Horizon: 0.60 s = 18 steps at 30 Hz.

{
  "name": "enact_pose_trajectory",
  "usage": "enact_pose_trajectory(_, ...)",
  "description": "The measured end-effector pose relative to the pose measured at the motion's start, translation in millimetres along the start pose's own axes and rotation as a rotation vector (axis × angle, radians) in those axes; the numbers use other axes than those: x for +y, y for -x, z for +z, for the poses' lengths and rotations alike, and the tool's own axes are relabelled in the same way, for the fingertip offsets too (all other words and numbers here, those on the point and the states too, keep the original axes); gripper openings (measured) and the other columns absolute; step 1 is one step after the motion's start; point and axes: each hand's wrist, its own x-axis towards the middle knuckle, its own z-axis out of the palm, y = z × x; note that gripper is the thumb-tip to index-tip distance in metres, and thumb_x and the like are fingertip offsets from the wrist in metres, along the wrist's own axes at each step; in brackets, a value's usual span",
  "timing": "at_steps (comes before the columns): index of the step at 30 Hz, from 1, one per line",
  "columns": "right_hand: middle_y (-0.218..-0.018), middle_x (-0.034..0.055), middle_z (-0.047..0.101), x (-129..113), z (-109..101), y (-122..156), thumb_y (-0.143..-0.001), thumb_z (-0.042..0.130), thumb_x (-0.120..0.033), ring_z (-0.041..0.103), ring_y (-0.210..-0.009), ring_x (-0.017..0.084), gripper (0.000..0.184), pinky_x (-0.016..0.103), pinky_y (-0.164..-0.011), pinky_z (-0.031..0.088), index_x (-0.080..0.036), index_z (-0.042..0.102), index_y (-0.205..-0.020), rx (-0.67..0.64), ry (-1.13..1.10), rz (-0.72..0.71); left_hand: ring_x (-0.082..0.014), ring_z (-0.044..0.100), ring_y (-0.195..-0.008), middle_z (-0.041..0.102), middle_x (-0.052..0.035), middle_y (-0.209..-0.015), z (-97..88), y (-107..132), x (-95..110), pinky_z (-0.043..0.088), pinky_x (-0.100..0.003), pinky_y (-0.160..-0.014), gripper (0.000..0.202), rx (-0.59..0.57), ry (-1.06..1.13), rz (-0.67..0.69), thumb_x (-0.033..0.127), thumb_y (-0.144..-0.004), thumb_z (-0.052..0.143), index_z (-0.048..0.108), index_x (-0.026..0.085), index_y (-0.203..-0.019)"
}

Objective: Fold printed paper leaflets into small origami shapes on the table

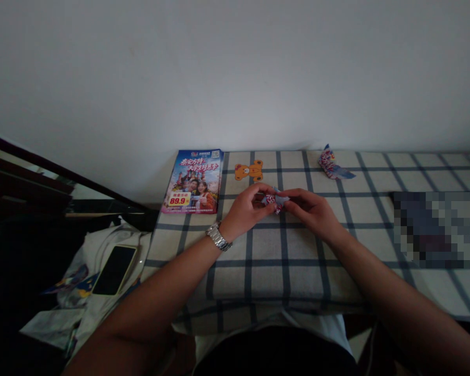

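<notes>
My left hand and my right hand meet over the checked tablecloth, both pinching a small folded piece of printed paper between their fingertips. The paper is white with red and blue print and sits just above the cloth. A silver watch is on my left wrist. Both forearms rest on the table's near edge.
A colourful flyer lies at the table's far left corner, an orange bear sticker beside it. Another folded printed paper lies near the wall. A blurred patch covers the right. A phone rests on cloth left of the table.
</notes>
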Motion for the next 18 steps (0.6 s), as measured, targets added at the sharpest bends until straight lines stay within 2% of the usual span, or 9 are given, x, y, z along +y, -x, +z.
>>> enact_pose_trajectory(5, -0.120, 0.0068, 0.077, -0.1, 3.3, -0.8, -0.089, 0.080, -0.044, 0.074, -0.112, 0.024, 0.039, 0.041, -0.099, 0.063, -0.028, 0.068, -0.123, -0.001, -0.108, 0.004, -0.0171, 0.072, -0.098, 0.071, -0.0068, -0.110, 1.5, -0.3, 0.4, 0.061, -0.031, -0.088, 0.028, 0.002, 0.022, -0.001, 0.027, -0.089, 0.081, 0.063, 0.019, -0.109)
enact_pose_trajectory(10, -0.116, 0.0072, 0.078, 1.6, 2.4, -1.6, -0.085, 0.084, -0.046, 0.076, -0.106, 0.024, 0.054, 0.041, -0.097, 0.063, -0.027, 0.063, -0.132, -0.005, -0.115, 0.077, -0.0160, 0.071, -0.095, 0.070, -0.0060, -0.108, 2.3, -0.3, 0.7, 0.061, -0.030, -0.088, 0.028, 0.018, 0.041, 0.006, 0.025, -0.088, 0.082, 0.063, 0.018, -0.106)
enact_pose_trajectory(15, -0.099, 0.0065, 0.080, 6.1, 1.1, -0.6, -0.084, 0.084, -0.049, 0.077, -0.090, 0.024, 0.036, 0.038, -0.086, 0.065, -0.021, 0.074, -0.104, -0.084, -0.012, 0.157, -0.0155, 0.071, -0.094, 0.069, -0.0046, -0.105, 1.8, -0.2, 2.1, 0.060, -0.027, -0.084, 0.027, 0.044, 0.003, 0.021, 0.026, -0.087, 0.082, 0.061, 0.019, -0.102)
enact_pose_trajectory(18, -0.098, 0.0062, 0.080, 7.4, 0.9, 0.6, -0.087, 0.081, -0.049, 0.077, -0.085, 0.023, 0.032, 0.038, -0.081, 0.065, -0.021, 0.074, -0.103, -0.076, -0.019, 0.168, -0.0145, 0.070, -0.090, 0.068, -0.0030, -0.102, 1.8, 0.1, 4.1, 0.060, -0.027, -0.084, 0.025, 0.043, -0.006, 0.023, 0.029, -0.089, 0.080, 0.059, 0.020, -0.100)
